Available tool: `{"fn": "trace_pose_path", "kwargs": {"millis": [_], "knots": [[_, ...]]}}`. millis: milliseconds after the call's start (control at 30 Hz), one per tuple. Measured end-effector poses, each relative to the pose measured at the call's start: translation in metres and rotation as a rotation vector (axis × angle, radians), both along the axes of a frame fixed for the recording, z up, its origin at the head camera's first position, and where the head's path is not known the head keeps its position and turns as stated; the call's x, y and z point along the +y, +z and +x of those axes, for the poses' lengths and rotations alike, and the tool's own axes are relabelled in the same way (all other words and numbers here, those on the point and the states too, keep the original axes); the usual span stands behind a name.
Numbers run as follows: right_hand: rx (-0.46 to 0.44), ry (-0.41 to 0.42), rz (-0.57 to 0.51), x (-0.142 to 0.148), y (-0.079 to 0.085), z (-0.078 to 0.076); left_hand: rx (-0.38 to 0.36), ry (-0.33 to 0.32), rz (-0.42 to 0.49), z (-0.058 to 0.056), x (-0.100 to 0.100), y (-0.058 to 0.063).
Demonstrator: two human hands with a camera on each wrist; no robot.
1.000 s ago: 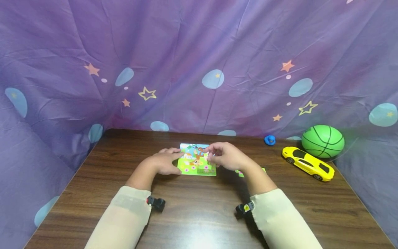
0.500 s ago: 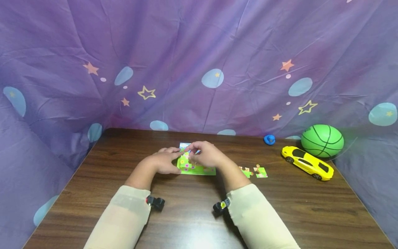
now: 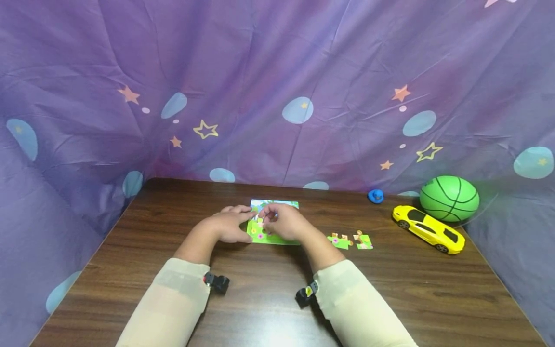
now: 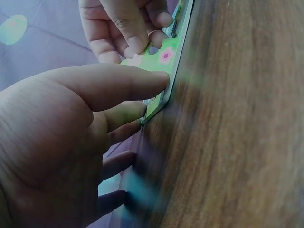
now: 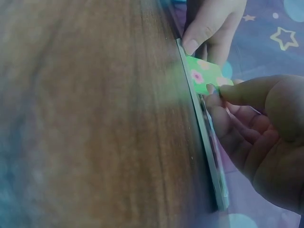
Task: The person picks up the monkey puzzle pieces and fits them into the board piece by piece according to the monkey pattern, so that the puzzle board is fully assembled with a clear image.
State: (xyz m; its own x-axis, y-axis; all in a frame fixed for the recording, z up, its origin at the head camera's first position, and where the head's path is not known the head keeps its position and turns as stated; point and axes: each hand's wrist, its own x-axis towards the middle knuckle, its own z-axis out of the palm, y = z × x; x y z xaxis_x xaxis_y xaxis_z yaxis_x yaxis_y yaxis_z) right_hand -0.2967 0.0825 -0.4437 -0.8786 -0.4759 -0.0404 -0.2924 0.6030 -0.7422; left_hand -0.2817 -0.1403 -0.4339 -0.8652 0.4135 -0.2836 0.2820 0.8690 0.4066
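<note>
A flat picture puzzle board (image 3: 288, 204) lies on the table, its middle covered by the hands. My left hand (image 3: 229, 226) is at its left side, fingers fairly straight, thumb at the near left corner. Over the left part of the board, my right hand (image 3: 284, 222) pinches a green puzzle piece (image 5: 202, 76) with pink flowers between thumb and fingertips. In the left wrist view this piece (image 4: 165, 56) stands tilted up from the board, close to my left thumb. Two loose puzzle pieces, one green and orange (image 3: 340, 242) and one green (image 3: 365, 242), lie right of the board.
At the right of the brown wooden table (image 3: 260, 294) stand a yellow toy car (image 3: 428, 230) and a green ball (image 3: 449, 198). A small blue rubber duck (image 3: 376, 196) sits near the back edge. Behind hangs a purple patterned cloth (image 3: 260, 86).
My right hand has moved left across the board with the puzzle piece, then lowered slightly at the left part. The loose pieces have come into view. My left hand has stayed in place.
</note>
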Motion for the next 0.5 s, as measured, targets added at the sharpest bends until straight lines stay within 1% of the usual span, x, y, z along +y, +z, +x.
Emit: {"fn": "trace_pose_path", "kwargs": {"millis": [133, 200, 367, 500], "knots": [[0.045, 0.007, 0.04, -0.0009, -0.0009, -0.0006, 0.015, -0.005, -0.015, -0.0011, -0.001, -0.0014], [0.053, 0.013, 0.063, -0.0016, -0.0015, -0.0009, 0.013, -0.004, -0.015, -0.0015, -0.0012, -0.0011], [0.013, 0.043, 0.112, -0.003, -0.0016, -0.0001, 0.015, -0.006, -0.017, -0.0017, -0.0011, 0.0001], [0.032, 0.066, 0.158, -0.0033, -0.002, -0.0002, 0.036, -0.002, -0.012, -0.002, -0.0001, 0.0001]]}}
